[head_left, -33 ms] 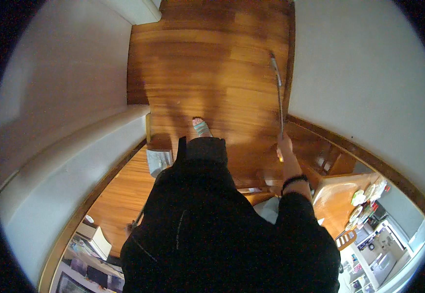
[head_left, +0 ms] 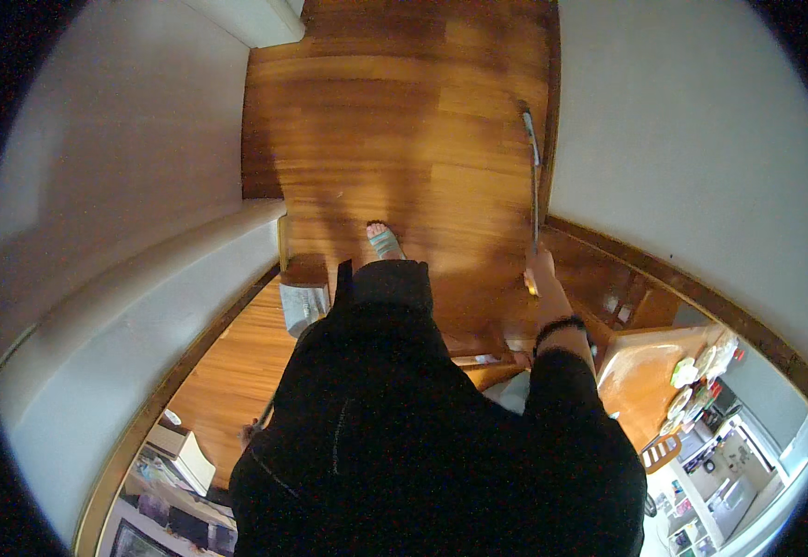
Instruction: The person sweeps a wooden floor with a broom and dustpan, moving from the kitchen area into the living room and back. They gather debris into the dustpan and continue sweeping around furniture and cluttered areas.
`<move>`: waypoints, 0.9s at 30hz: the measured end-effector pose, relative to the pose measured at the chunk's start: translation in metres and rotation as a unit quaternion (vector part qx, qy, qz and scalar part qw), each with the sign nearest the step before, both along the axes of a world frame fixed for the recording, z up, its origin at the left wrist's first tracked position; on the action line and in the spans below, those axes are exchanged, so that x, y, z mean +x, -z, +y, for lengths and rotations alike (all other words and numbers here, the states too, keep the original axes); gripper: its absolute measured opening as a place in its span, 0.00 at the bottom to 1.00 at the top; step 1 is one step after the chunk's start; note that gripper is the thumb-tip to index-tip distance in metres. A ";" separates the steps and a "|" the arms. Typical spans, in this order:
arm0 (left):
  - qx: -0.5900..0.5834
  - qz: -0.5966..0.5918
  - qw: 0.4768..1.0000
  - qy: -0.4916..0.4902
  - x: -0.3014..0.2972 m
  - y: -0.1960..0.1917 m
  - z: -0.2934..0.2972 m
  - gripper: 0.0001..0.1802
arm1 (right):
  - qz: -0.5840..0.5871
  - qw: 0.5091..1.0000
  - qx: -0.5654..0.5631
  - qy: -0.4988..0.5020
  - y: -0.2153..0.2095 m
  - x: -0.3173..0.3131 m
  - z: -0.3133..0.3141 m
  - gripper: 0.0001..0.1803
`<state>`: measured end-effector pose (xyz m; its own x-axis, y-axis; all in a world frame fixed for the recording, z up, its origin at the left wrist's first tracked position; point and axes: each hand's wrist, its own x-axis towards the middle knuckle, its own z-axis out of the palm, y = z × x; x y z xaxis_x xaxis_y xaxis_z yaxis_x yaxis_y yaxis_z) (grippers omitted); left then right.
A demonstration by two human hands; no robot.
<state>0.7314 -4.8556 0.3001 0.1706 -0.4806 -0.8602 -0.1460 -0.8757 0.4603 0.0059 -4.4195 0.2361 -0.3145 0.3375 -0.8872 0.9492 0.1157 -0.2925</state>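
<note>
The right hand (head_left: pixel 540 271) is closed around the near end of a long thin pole (head_left: pixel 534 176); its far end rests on the wooden floor (head_left: pixel 394 121) near the white wall (head_left: pixel 691 139). The pole is prob. light, stiff, and best held at the end. Left hand: not visible.

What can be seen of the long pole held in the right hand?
The pole is thin, straight and grey, metallic-looking, with a darker end piece at its far tip near the white wall. It stretches forward over the wooden floor, close along the wall's base. The right hand grips its near end; whether the tip touches the floor is unclear.
</note>
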 end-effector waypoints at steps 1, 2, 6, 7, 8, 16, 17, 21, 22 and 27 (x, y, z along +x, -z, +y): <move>0.002 0.001 1.000 -0.002 0.000 0.000 -0.002 0.15 | -0.008 0.998 0.010 -0.055 0.015 0.002 -0.021 0.21; 0.003 0.000 1.000 -0.004 0.000 0.000 -0.002 0.15 | -0.016 0.992 0.025 -0.125 0.023 0.010 -0.040 0.21; 0.006 0.007 0.999 -0.037 0.007 0.004 0.003 0.15 | -0.076 0.930 0.071 -0.351 0.023 0.102 -0.096 0.24; 0.003 0.011 0.999 -0.053 0.010 0.005 0.007 0.15 | -0.089 0.909 0.065 -0.402 0.016 0.126 -0.102 0.25; 0.001 0.016 0.997 -0.072 0.013 0.005 0.012 0.15 | -0.066 0.844 0.078 -0.527 0.010 0.146 -0.109 0.26; -0.083 -0.030 0.985 0.150 0.022 0.004 0.014 0.12 | -0.086 0.826 -0.023 -0.557 -0.073 0.200 -0.146 0.12; -0.092 -0.047 0.980 0.168 0.024 0.003 0.013 0.11 | -0.058 0.823 -0.021 -0.565 -0.083 0.197 -0.143 0.11; -0.134 -0.043 0.967 0.213 0.046 0.000 0.020 0.12 | 0.014 0.827 -0.060 -0.559 -0.071 0.191 -0.154 0.12; -0.165 -0.028 0.964 0.208 0.054 0.000 0.026 0.14 | 0.050 0.795 -0.075 -0.600 -0.057 0.192 -0.160 0.12; -0.096 -0.018 0.987 0.127 0.104 0.003 0.055 0.19 | 0.159 0.664 0.066 -0.728 0.049 0.235 -0.254 0.23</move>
<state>0.8357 -4.8005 0.2969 0.0514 -0.6655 -0.7446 -0.3693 -0.7054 0.6050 0.2410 -4.6734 0.1874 -0.5567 -0.4618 -0.6906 -0.3039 0.8869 -0.3481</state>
